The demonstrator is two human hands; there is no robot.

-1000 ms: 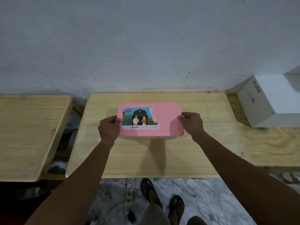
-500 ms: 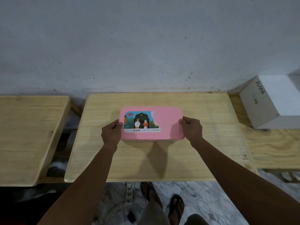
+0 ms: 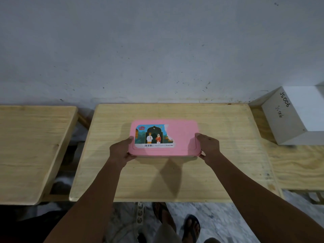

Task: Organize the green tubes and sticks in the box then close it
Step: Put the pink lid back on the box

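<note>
Table (image 3: 175,181): pale wood, rounded corners, far edge against the wall; bare surface all around the box, most of it toward the near edge.
White block (image 3: 296,116): on the neighbouring surface to the right, well apart from the box.
Box (image 3: 180,137): pink, rectangular, rounded corners, lid on, resting mid-table; torn picture sticker covers the lid's left half.
Left hand (image 3: 121,151): clasps the box's left end, thumb on the lid.
Right hand (image 3: 208,148): clasps the right end, thumb on the lid.
</note>
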